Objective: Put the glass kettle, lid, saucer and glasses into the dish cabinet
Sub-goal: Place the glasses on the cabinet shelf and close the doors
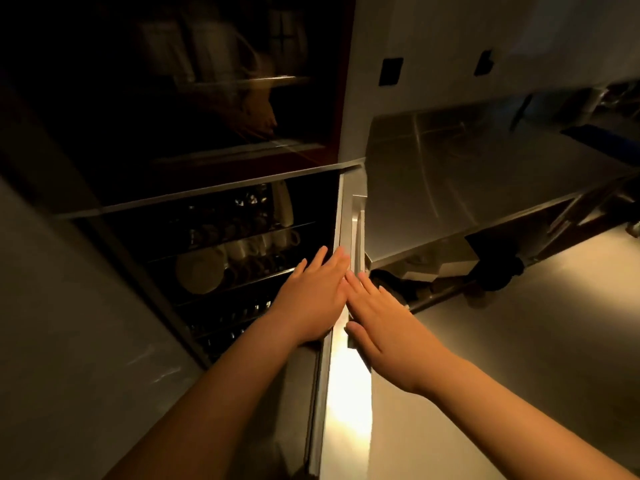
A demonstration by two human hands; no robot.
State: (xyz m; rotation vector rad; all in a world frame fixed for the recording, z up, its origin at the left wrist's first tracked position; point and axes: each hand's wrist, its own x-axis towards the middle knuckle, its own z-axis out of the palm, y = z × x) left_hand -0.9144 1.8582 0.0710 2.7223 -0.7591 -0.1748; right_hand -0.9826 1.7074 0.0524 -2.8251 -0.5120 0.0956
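Observation:
The dish cabinet (194, 202) fills the left half of the head view, dark behind its glass. Behind the lower glass door (263, 237) I see wire racks with white cups (263, 242) and a pale saucer or plate (199, 271) standing on edge. My left hand (311, 296) lies flat on the door's right side, fingers spread. My right hand (381, 317) rests flat on the door's metal edge and handle strip (356, 230), fingers apart, holding nothing. No kettle, lid or glasses can be made out; dim shapes sit on the upper shelves (221, 64).
A steel counter (485, 174) runs to the right of the cabinet, with a lower shelf and dark objects (495, 268) under it. A pale wall (450, 46) with two dark sockets stands behind. The floor (536, 341) at lower right is light and bare.

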